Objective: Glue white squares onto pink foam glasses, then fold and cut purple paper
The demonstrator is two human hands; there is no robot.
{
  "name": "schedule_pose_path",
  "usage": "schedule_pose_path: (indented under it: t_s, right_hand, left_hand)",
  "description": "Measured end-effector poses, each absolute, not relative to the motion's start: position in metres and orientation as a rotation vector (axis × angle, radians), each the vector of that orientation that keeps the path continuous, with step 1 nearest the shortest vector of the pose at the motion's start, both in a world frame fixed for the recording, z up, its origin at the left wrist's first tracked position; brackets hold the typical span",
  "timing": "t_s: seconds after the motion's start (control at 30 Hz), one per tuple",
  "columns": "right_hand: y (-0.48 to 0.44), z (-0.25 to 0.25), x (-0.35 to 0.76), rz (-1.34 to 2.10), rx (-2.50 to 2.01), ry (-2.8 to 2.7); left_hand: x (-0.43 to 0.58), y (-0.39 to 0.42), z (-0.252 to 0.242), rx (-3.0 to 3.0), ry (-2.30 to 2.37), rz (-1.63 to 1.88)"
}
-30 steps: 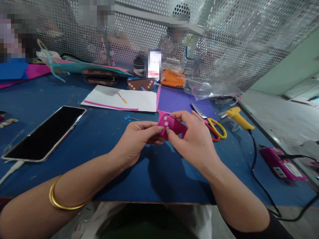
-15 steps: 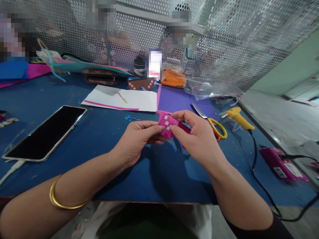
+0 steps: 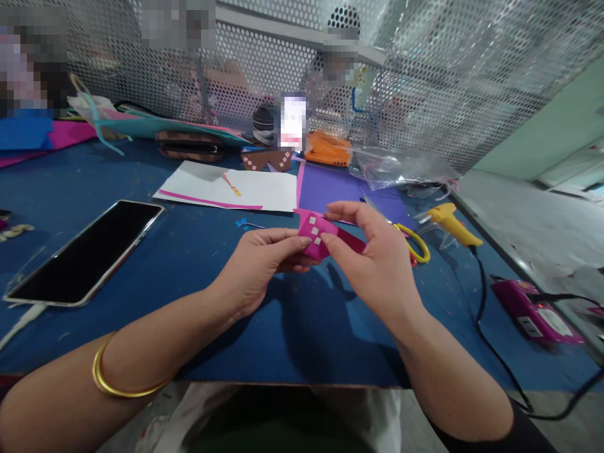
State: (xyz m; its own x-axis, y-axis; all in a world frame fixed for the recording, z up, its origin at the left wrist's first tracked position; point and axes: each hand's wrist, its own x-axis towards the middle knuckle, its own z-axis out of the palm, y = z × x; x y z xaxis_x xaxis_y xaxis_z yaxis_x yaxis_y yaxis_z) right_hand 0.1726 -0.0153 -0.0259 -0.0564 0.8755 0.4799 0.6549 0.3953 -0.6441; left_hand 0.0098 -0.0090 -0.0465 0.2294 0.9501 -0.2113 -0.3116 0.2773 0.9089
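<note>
Both hands hold a small folded pink paper piece (image 3: 315,236) with little white squares on it, just above the blue table (image 3: 189,251). My left hand (image 3: 257,267) pinches its left end between thumb and fingers. My right hand (image 3: 377,261) grips the right part, thumb on top and fingers curled over the far side. A gold bangle sits on my left forearm.
A phone (image 3: 85,251) lies at the left on its cable. White paper (image 3: 231,189) and purple paper (image 3: 340,189) lie behind the hands. Yellow-handled scissors (image 3: 415,242), a yellow glue gun (image 3: 453,223) with a black cord and a pink device (image 3: 535,308) are at the right. A perforated metal screen stands behind.
My right hand has lifted slightly and its fingers have shifted along the pink piece, which now shows more of its right end. My left hand has stayed put.
</note>
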Motion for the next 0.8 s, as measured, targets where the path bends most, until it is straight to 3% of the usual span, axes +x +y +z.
schedule_pose_path:
  t_s: [0.17, 0.8]
  right_hand:
    - [-0.022, -0.027, 0.174, -0.33, -1.235, -1.853]
    - [-0.021, -0.041, 0.162, -0.485, -1.268, -1.862]
  left_hand:
    - [0.007, -0.01, -0.044, 0.793, 0.927, 1.092]
    - [0.011, -0.012, -0.046, 0.798, 0.887, 1.113]
